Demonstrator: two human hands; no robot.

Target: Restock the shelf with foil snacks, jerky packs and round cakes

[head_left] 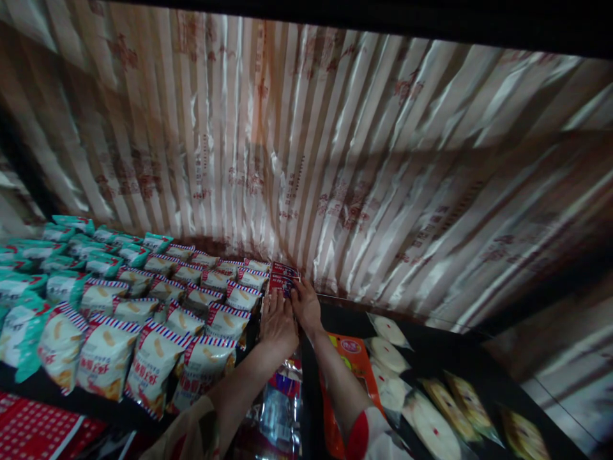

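At the back of a narrow row, my left hand (278, 326) lies on dark red snack packets, its fingers stretched forward and flat. Close on its right, my right hand (307, 305) has its fingers bent over the right edge of a dark red packet (282, 271) with pale printing. What lies under my palms is hidden. Nearer to me, between my forearms, a shiny clear-fronted packet (280, 409) continues the same row. White snack bags (230, 319) with red and blue striped tops stand just left of my left hand.
Teal bags (67, 285) fill the far left. Right of my right forearm lie an orange packet (352, 358), round white wrapped pieces (387, 354) and yellowish packets (467, 399) on a black surface. Pleated printed plastic sheeting (287, 140) hangs behind. A dark bar (335, 16) crosses above.
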